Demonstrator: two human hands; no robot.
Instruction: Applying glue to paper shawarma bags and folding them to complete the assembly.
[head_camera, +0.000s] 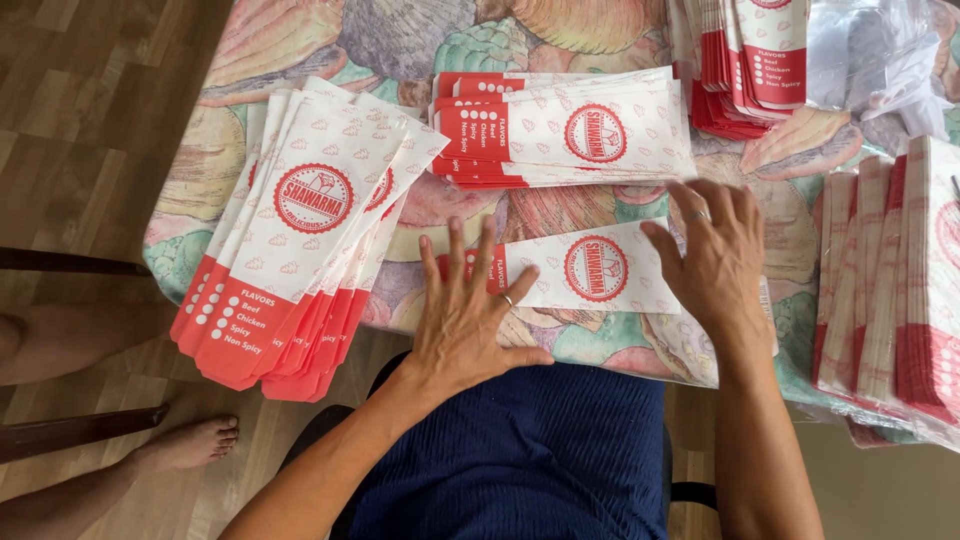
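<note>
While I am watching through the head camera, the left hand (462, 318) is lying flat with its fingers spread wide, pressing on the near left end of a single paper bag (580, 270) that is lying lengthwise on the table near the body. The right hand (715, 255) is resting open too, fingers fanned loosely over the bag's right end, gripping nothing. The bag is white with a red band and a round red emblem, and it is sitting flat between the two hands, close to the table's near edge.

Judging by how things are lying, a good share of the work is looking done. A fanned stack (300, 230) of the same bags is slanting on the left, partly hanging over the table's edge. A squared stack (565, 130) is lying just beyond the single bag. Further bags are standing on edge in a bundle (885, 290) on the right, inside clear wrapping, and another bundle (745, 65) is showing at the far right, beside a crumpled clear plastic bag (880, 50). How many of those are awaiting handling I cannot tell.

The tablecloth (460, 45) is showing large printed shells in soft colours. Below it a wooden floor (90, 110) is running off to the left, where someone else's bare foot (190, 445) and leg are resting. My person is sitting, a dark blue garment (520, 460) covering the lap.
</note>
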